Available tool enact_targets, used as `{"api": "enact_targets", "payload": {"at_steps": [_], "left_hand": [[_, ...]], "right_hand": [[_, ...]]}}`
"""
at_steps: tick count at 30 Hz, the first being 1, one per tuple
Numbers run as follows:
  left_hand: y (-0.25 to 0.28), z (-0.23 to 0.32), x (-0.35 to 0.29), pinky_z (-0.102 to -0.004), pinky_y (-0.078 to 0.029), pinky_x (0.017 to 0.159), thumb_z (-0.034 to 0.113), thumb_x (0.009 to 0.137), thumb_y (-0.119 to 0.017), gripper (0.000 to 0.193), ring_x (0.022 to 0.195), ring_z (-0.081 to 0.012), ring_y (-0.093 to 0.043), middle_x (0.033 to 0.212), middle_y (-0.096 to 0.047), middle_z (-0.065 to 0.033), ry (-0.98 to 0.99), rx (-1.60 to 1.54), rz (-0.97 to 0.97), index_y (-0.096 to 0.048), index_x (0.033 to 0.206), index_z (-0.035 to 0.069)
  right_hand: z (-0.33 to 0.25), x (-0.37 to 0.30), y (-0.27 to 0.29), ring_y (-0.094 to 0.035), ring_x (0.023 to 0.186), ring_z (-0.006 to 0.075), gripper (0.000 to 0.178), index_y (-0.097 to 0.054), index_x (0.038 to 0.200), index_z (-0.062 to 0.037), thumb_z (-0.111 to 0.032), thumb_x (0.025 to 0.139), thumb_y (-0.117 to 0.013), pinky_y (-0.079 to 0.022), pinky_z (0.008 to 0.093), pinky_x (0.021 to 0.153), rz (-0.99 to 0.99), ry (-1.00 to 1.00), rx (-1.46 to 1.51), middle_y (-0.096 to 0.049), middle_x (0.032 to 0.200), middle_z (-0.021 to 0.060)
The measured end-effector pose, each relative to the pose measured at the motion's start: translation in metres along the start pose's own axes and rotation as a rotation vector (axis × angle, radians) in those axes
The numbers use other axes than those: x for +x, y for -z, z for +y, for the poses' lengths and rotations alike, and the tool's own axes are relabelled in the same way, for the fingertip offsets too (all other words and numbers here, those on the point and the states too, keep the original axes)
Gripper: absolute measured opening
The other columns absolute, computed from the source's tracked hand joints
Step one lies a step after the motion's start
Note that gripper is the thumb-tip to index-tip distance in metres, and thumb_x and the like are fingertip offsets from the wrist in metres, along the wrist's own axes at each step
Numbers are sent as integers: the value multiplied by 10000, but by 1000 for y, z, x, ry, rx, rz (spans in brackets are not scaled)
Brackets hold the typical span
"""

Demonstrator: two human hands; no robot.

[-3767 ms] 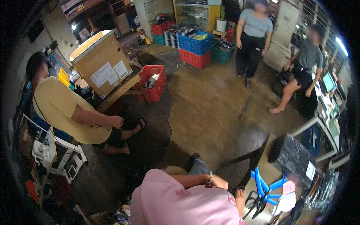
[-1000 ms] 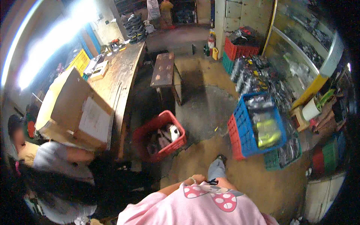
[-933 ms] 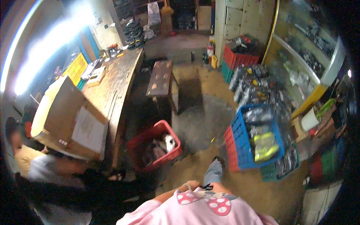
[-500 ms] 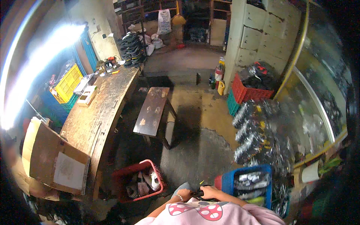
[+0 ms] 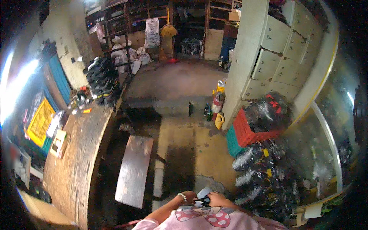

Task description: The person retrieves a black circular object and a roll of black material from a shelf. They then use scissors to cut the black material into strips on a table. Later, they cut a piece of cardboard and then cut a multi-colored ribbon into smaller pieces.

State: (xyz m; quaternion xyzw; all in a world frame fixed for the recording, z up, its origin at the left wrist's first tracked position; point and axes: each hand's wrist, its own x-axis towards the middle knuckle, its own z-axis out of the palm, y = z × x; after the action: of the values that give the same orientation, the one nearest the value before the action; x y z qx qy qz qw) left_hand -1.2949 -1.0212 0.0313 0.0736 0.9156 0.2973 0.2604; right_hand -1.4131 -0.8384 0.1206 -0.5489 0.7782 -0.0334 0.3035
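Close in front of my pink shirt, both hands meet around a small black and pale grey item, whose kind I cannot make out. My left hand, with a beaded bracelet on its wrist, is closed on the item's left side. My right hand grips its right side, fingers curled. The pale part sticks up between the hands, and the black part lies below it. Much of the item is hidden by the fingers.
A dark wooden bench stands ahead left, beside a long worn worktable. To the right are plastic-wrapped dark bundles and a red crate on a green one. A fire extinguisher and yellow jug stand by the lockers.
The view has shifted forward and up; the bench and worktable are nearer. The red basket and blue crate have mostly left view. My hands stay together on the item, its pale part now between them.
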Motion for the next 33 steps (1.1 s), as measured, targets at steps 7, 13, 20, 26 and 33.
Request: {"api": "enact_targets", "payload": {"at_steps": [7, 13, 20, 26, 33], "left_hand": [[179, -120, 99, -427, -489, 726, 347, 734, -628, 299, 809, -348, -633, 831, -657, -181, 31, -191, 175, -702, 843, 79], [313, -238, 157, -440, -488, 735, 346, 747, -630, 280, 812, -356, -634, 835, -662, -171, 129, -320, 63, -700, 863, 101], [422, -379, 186, -386, -495, 714, 486, 723, -682, 435, 778, -276, -642, 858, -685, -112, 80, -439, 96, -697, 944, 112], [585, -466, 245, -345, -490, 757, 507, 705, -711, 514, 863, -226, -638, 911, -684, -100, 55, -482, -63, -685, 1023, 104], [718, -535, 309, -307, -488, 769, 423, 679, -772, 495, 874, -171, -629, 982, -681, -108, 217, -567, -118, -687, 1046, 101]], "right_hand": [[97, 173, 152, -561, 1053, 343, 504, -626, 1061, -113, -475, 711, -616, -470, 442, 866, -290, -64, 135, -588, 1101, 163], [142, 333, 282, -610, 894, 348, 475, -651, 1020, -94, -431, 685, -639, -499, 447, 771, -260, 163, 107, -635, 941, 169], [182, 504, 336, -574, 1007, 340, 555, -562, 1129, -74, -491, 763, -568, -477, 457, 829, -437, 217, -40, -574, 1124, 150], [219, 602, 388, -562, 1031, 328, 579, -526, 1169, -59, -472, 767, -584, -481, 459, 822, -234, 47, 85, -553, 1123, 156], [285, 708, 472, -547, 1059, 314, 615, -484, 1216, -42, -450, 771, -602, -486, 461, 814, -88, -29, 84, -530, 1121, 162]]}}
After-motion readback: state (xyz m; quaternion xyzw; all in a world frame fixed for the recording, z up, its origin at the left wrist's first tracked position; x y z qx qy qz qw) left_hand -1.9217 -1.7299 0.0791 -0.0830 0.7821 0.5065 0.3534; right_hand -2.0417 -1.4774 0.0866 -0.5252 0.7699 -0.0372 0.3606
